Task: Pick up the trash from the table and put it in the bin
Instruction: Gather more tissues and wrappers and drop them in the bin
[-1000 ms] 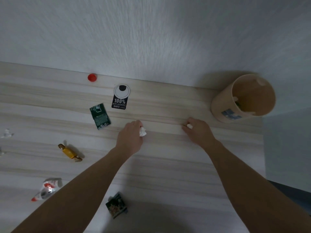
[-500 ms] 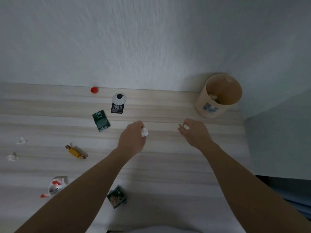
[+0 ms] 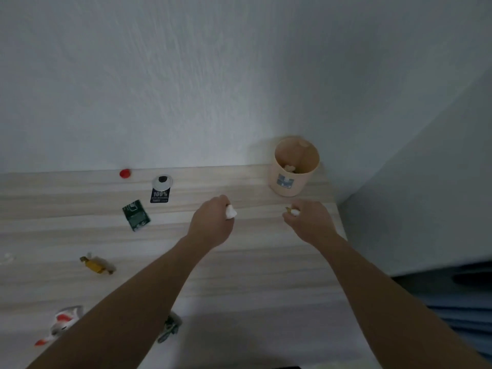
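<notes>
A beige round bin (image 3: 294,182) stands at the table's back right corner against the wall, with some scraps inside. My left hand (image 3: 211,223) is shut on a white crumpled paper (image 3: 230,211), held over the table left of the bin. My right hand (image 3: 310,221) is shut on a small white wad with a yellowish bit (image 3: 292,211), just in front of the bin. Loose trash lies on the wooden table (image 3: 266,275): a dark green packet (image 3: 136,214), a black and white tag (image 3: 160,188), a red cap (image 3: 125,173) and a yellow candy (image 3: 96,265).
A red and white wrapper (image 3: 62,322) lies at the front left, and a dark green wrapper (image 3: 169,327) shows beside my left forearm. A small white scrap (image 3: 7,257) sits at the far left edge. The table ends at the right near a grey wall.
The view has tilted up, so the bin looks smaller and further left. Both hands have stayed closed on their white scraps and sit a little closer to the bin.
</notes>
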Tool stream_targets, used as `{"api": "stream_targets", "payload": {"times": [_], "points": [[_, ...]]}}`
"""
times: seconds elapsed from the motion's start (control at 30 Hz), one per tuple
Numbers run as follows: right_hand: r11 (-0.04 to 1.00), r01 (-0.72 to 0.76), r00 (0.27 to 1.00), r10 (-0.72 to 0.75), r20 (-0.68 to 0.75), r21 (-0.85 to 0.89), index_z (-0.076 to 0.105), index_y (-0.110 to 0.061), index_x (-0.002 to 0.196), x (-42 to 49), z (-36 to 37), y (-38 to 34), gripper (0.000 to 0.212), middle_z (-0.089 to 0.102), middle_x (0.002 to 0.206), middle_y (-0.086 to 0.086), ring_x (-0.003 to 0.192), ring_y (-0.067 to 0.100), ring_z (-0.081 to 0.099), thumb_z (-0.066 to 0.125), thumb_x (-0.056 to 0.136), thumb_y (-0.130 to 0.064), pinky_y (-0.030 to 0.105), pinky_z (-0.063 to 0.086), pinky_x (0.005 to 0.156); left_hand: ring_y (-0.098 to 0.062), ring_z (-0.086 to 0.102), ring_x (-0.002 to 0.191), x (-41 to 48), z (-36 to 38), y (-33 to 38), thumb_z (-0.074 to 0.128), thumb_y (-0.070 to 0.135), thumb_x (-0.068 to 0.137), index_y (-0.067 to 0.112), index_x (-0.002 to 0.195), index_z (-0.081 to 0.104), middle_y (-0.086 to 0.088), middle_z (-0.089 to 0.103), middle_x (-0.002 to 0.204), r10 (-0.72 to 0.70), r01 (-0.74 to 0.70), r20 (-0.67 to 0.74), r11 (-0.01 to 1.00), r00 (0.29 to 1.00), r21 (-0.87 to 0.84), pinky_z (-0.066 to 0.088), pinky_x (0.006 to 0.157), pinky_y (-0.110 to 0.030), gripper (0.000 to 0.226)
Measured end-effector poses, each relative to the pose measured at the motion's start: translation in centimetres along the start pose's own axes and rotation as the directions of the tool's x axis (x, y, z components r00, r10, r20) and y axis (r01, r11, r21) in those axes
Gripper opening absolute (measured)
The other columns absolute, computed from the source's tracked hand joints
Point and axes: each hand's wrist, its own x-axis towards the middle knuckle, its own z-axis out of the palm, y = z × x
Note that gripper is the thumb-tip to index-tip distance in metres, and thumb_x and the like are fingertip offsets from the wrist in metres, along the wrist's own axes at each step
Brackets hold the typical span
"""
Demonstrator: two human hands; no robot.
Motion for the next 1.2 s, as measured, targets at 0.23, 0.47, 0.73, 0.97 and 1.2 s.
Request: {"api": "stream_targets", "payload": {"times": [0.23,0.47,0.73,0.97,1.2], "points": [[0.999,-0.04,0.994,0.041,-0.102,0.004,0.055,-0.015,0.073,-0.4,-4.8,3.1,0.018,0.061,0.07,0.004,0.07,0.025,0.059,0.06,0.08,-0.032,0.031,0.045,0.061,-0.02,0.047,0.067,3.2,-0.6,5.6,0.053,0.021,0.088,0.016,0.079,0.048,-0.002,0.052,0.076,0.104,-0.104,-0.026,0.994,0.994,0.023,0.031,0.06,-0.029,0.011],[0.997,-0.077,0.98,0.077,-0.183,0.009,0.048,-0.016,0.067,0.6,-8.8,7.1,0.024,0.06,0.07,0.008,0.073,0.029,0.058,0.062,0.08,-0.03,0.028,0.034,0.06,-0.019,0.045,0.067,7.0,-0.4,11.1,0.055,0.022,0.088,0.02,0.078,0.044,-0.001,0.048,0.076,0.19,-0.19,-0.006,0.982,0.982,0.014,0.029,0.06,-0.029,0.015],[0.996,-0.085,0.979,0.087,-0.183,0.015,0.051,-0.012,0.07,3.4,-10.8,10.9,0.026,0.053,0.064,0.003,0.064,0.024,0.052,0.06,0.082,-0.033,0.028,0.027,0.053,-0.02,0.051,0.072,12.4,0.2,15.1,0.057,0.023,0.087,0.022,0.08,0.043,0.003,0.045,0.078,0.188,-0.188,0.011,0.982,0.982,0.028,0.032,0.059,-0.029,0.016],[0.991,-0.112,0.978,0.123,-0.17,0.072,0.049,-0.015,0.067,4.8,-11.2,13.5,0.026,0.05,0.061,0.001,0.067,0.028,0.058,0.063,0.08,-0.032,0.03,0.037,0.055,-0.022,0.054,0.079,16.1,1.5,17.8,0.061,0.024,0.085,0.013,0.098,0.054,0.001,0.045,0.089,0.2,-0.201,0.016,0.979,0.98,0.039,0.035,0.064,-0.028,0.019],[0.99,-0.113,0.974,0.127,-0.187,0.08,0.051,-0.007,0.069,5.8,-10.8,15.2,0.028,0.055,0.062,0.008,0.063,0.027,0.056,0.063,0.08,-0.029,0.031,0.037,0.055,-0.02,0.051,0.079,18.9,3.0,18.2,0.068,0.023,0.083,0.012,0.106,0.053,-0.004,0.048,0.103,0.202,-0.204,0.038,0.977,0.979,0.059,0.039,0.067,-0.03,0.03]]}}
